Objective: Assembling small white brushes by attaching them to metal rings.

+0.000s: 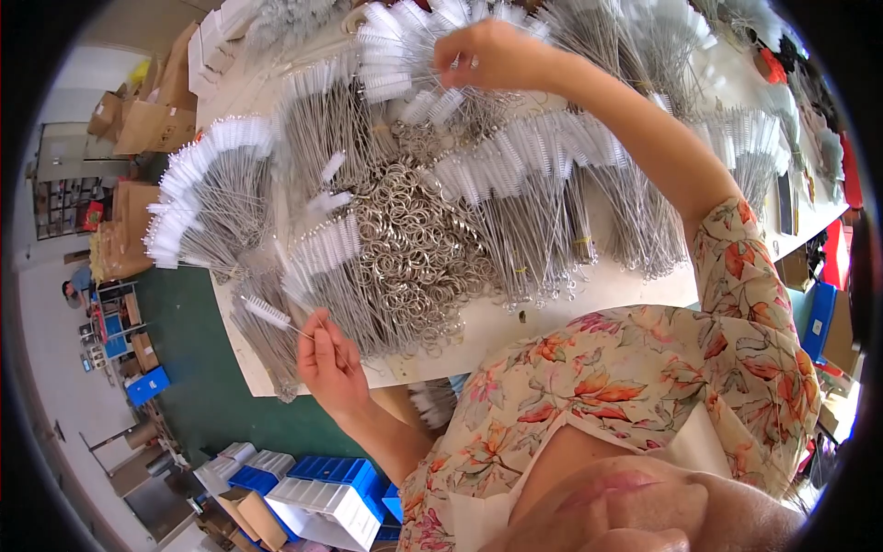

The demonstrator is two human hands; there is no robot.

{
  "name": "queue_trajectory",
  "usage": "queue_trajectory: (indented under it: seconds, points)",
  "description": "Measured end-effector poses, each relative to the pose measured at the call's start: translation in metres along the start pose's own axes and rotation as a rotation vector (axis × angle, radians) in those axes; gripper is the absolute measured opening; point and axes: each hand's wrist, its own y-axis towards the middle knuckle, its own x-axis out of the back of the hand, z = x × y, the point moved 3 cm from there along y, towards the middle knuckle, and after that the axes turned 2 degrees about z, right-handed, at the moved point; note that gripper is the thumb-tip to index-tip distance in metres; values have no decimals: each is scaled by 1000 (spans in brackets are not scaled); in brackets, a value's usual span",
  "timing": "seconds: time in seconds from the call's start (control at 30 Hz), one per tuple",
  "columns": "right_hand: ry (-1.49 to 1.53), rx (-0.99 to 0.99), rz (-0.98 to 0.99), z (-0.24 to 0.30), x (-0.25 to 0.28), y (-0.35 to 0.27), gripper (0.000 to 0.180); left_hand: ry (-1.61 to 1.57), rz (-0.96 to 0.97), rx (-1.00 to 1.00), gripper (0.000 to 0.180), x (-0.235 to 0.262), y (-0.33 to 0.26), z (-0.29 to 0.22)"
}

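My left hand [328, 361] is closed in a pinch on the thin wire stem of a small bottle brush, whose white bristle head [267, 312] points up and to the left. It hovers by the table's near left edge, over bundles of similar brushes. My right hand [492, 55] reaches to the far side of the table, fingers bent and closed among the white heads of a fanned brush bundle [395, 51]. Small shiny bits show at its fingertips; what it grips is not clear. Between the hands lies a large heap of metal rings [414, 253].
Wire-stemmed brush bundles cover much of the white table [635, 296], including a fan [207, 189] at the left and rows [533, 175] at the right. Blue and white plastic bins [331, 497] stand below the near left edge. Cardboard boxes [156, 120] are stacked far left. Another person [77, 285] is in the distance.
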Motion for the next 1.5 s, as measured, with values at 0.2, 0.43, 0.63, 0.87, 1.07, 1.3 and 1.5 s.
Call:
queue_trajectory:
  seconds: [0.2, 0.43, 0.63, 0.87, 1.07, 1.3, 1.5]
  points:
    - [-476, -327, 130, -36, 39, -24, 24, -90, -10, -59, 34, -31, -21, 23]
    - [4, -425, -123, -81, 18, -33, 30, -124, 326, 16, 57, -74, -38, 64]
    - [-118, -452, -212, -33, 6, -21, 26, -63, 323, -123, 56, -72, -46, 77]
    - [-362, -405, -168, -25, -13, 15, 18, -54, 353, -42, 56, -78, -56, 100]
    - [-427, -374, -536, 12, 56, 24, 12, -48, 326, 3, 51, -78, -62, 98]
    - [-711, -223, 11, -48, 99, 3, 17, 4, 269, -11, 52, -75, -54, 95]
    - [-272, -346, -421, -95, 171, -108, 19, -75, 294, 25, 54, -67, -58, 106]
